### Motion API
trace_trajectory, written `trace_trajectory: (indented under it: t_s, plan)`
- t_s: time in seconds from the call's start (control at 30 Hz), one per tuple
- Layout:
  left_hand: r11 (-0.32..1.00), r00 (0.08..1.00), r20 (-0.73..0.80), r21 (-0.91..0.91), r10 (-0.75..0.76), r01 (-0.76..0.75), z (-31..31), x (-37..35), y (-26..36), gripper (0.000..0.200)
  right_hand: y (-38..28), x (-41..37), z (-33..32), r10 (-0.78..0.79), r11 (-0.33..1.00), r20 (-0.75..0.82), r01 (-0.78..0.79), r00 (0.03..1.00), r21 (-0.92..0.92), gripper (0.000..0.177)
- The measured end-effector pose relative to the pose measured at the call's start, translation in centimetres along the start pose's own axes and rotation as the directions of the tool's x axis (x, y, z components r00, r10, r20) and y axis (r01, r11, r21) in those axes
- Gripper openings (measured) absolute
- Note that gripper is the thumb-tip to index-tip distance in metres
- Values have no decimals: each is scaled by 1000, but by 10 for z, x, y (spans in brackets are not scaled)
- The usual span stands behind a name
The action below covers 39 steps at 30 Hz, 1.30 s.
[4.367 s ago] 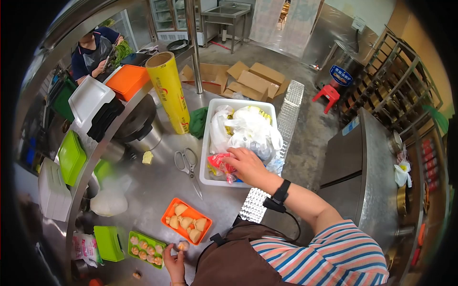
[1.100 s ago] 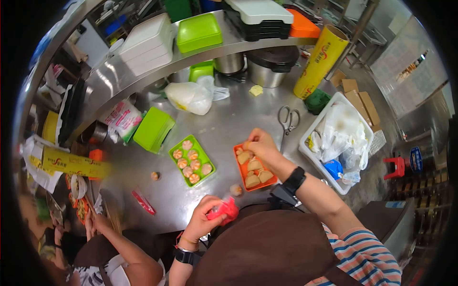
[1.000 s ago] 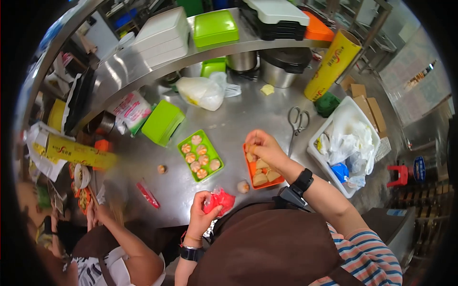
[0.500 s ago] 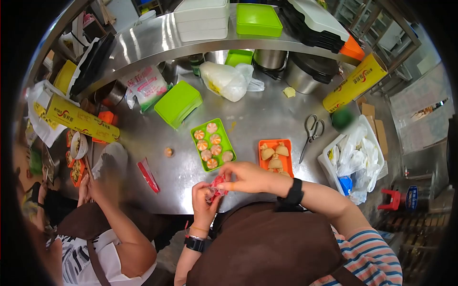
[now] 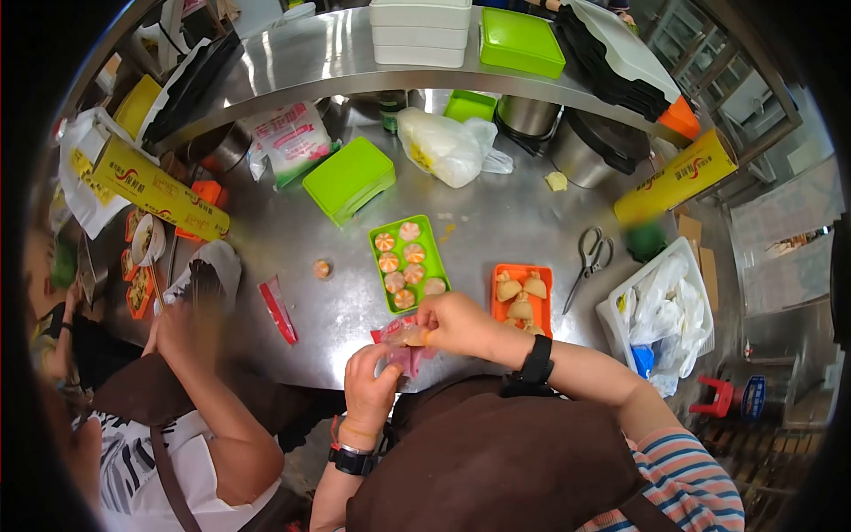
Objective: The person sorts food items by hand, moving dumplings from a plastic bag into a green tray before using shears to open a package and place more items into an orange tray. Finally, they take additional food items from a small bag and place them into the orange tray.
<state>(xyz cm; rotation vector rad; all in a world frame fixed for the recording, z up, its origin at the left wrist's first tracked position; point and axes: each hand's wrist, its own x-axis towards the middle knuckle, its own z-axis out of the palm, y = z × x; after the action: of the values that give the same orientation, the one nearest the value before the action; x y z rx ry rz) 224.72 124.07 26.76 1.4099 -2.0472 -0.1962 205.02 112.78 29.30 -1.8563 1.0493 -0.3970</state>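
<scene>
A red and clear plastic packet [image 5: 408,356] is stretched between my two hands, close to the table's front edge. My left hand [image 5: 369,383] is closed on its lower left part. At its upper right, my right hand [image 5: 461,324] pinches the packet; what lies inside is hard to make out. Just beyond my hands is a green tray [image 5: 407,306] bearing several round orange-and-white striped pieces [image 5: 413,254] and a plain pale one. To the right, an orange tray [image 5: 497,306] holds several tan shaped dough pieces [image 5: 519,308].
A flat red-and-clear packet [image 5: 277,310] and a single round piece [image 5: 322,268] lie left. Scissors [image 5: 589,262] rest near a white bin [image 5: 612,310] of plastic bags. A green box [image 5: 349,182] stands behind; another person's arm [image 5: 208,381] works at left.
The packet, crumpled between my hands before, is now spread out longer, and my hands are slightly farther apart. The whole view has shifted a little.
</scene>
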Motion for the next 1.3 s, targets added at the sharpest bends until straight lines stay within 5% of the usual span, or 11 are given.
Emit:
trace_trajectory:
  t_s: [0.23,0.33,0.43,0.53,0.63,0.73,0.83,0.97,1.03,1.13,1.3]
  plan:
    - [908,941,-66,-293,-332,300,-12,33,26,18,-1,1,-4,104,982,27,-107,994,155,11]
    - [937,924,-211,-213,-320,276,0,39,3,18,-4,4,-5,60,986,59,-68,996,150,9]
    - [823,805,-168,-121,-569,556,-16,52,-57,26,0,0,-3,52,980,63,-63,997,188,7]
    - [837,809,-223,-77,-544,542,-11,76,-101,31,9,3,4,81,953,54,-93,995,287,10]
    - [929,922,-292,192,-254,317,15,89,-143,33,12,4,6,78,952,29,-83,997,294,11]
    - [925,942,58,218,-331,312,36,88,-173,34,11,5,5,105,954,21,-106,994,280,9]
    - [819,846,-89,-322,-526,475,26,73,-146,23,12,8,5,144,902,51,-152,988,404,7]
    - [460,875,115,-814,-470,354,-36,52,-14,29,18,13,9,183,763,108,-211,977,612,5]
    - [512,938,199,-795,-284,323,-38,48,19,33,19,17,7,166,759,112,-199,980,620,4]
    - [913,988,148,-407,30,33,-13,48,12,39,19,17,5,150,738,157,-217,976,639,4]
    - [956,984,73,-238,-160,173,-16,36,10,50,20,18,6,133,766,176,-214,975,606,4]
